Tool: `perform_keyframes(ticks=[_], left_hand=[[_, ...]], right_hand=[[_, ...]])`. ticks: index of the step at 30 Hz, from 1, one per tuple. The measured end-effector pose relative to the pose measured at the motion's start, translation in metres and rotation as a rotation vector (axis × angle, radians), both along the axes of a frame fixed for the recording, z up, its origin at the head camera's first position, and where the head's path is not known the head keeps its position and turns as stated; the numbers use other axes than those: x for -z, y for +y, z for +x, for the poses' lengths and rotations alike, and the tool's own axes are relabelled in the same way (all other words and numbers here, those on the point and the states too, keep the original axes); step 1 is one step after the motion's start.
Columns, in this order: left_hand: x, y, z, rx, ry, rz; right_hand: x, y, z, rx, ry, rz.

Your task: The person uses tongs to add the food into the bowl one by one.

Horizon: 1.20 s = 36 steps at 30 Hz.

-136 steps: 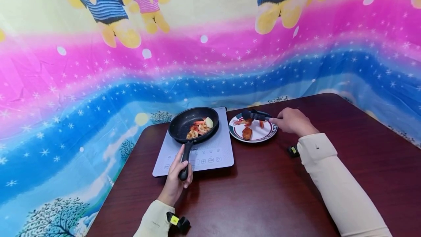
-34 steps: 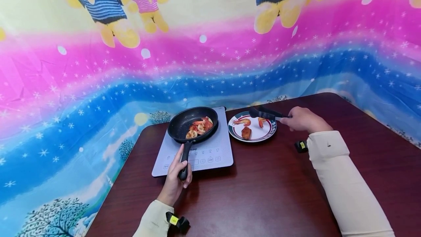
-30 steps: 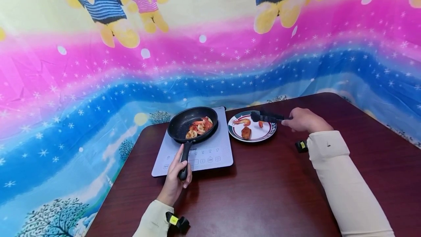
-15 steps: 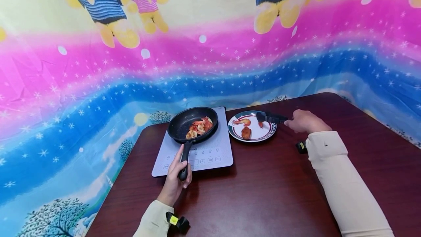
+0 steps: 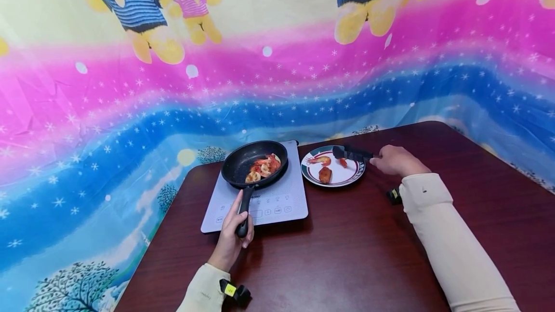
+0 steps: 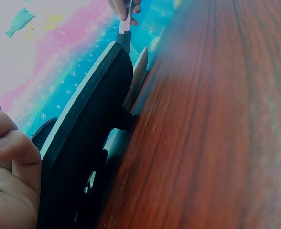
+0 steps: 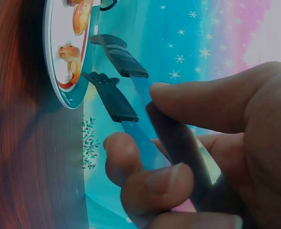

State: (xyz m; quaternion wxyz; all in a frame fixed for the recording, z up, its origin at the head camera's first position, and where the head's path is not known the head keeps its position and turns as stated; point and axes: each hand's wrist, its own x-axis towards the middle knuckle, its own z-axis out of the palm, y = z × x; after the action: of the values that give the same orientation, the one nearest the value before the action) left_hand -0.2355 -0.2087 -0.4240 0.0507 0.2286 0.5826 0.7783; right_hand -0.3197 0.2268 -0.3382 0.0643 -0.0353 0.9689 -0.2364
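Note:
My left hand [image 5: 231, 231] grips the black handle of a frying pan [image 5: 236, 165], fingers curled round it. In the pan lie shrimp and pale slices [image 5: 262, 167]. My right hand [image 5: 398, 160] holds black-tipped kitchen tongs [image 5: 356, 154] between thumb and fingers, over the right side of a white plate [image 5: 342, 178] with a patterned rim. In the right wrist view the two heads of the tongs [image 7: 115, 101] are spread, with nothing between them. Beneath the tips, a small shrimp [image 5: 343, 162] is partly covered. Another shrimp [image 5: 319, 160] and a browned chunk [image 5: 324, 175] share the plate.
The pan sits on a white induction cooker [image 5: 284, 203] with touch controls, left of the plate. Both rest on a dark red wooden table [image 5: 347, 254]. A cartoon-printed curtain [image 5: 269, 85] hangs right behind the table's far edge.
Since the oldest frame, a reddish piece has appeared in the pan over the pale one. Lately the tongs have dipped toward the right-hand shrimp and shifted slightly left. My left hand stays still.

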Motion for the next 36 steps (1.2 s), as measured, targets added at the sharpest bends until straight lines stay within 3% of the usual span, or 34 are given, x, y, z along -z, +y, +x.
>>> perform_keyframes(ticks=[7, 16, 36], left_hand=[[0.001, 0.000, -0.001, 0.016, 0.019, 0.015], [0.001, 0.000, -0.001, 0.025, 0.012, 0.024], [0.001, 0.000, -0.001, 0.014, 0.019, 0.006]], right_hand=[[0.000, -0.005, 0.004, 0.010, -0.055, -0.040], [0.003, -0.017, 0.003, -0.018, -0.050, 0.025], [0.007, -0.020, 0.000, -0.032, -0.089, 0.047]])
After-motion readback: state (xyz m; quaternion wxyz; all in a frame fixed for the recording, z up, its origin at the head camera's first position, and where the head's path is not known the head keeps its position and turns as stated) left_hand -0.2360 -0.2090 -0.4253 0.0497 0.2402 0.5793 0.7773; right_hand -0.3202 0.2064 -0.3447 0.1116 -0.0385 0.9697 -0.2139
